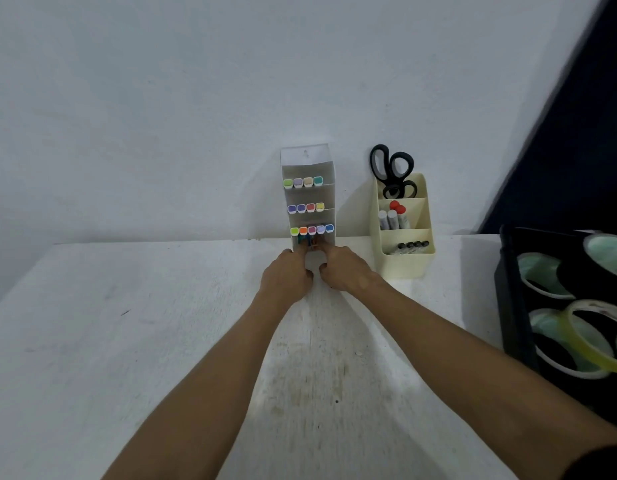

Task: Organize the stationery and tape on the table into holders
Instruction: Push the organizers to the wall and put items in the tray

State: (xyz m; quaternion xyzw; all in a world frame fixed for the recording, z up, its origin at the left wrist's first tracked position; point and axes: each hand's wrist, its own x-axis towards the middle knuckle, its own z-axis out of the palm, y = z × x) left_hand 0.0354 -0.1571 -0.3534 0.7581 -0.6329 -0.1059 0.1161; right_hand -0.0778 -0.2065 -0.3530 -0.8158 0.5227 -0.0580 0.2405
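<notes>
A clear tiered marker holder (309,168) stands against the wall with three rows of coloured-cap markers (303,182). My left hand (288,277) and my right hand (345,271) both reach its lowest front compartment, fingertips inside among small colourful items (312,243); what they pinch is hidden. To the right stands a cream organiser (404,263) with black scissors (392,171), glue sticks (392,218) and dark-capped pens (412,245). At the far right a black tray (511,306) holds several tape rolls (591,341).
The white table (144,341) meets the white wall along its far edge. A dark panel (577,133) fills the upper right corner. The black tray sits at the table's right side, close to my right forearm.
</notes>
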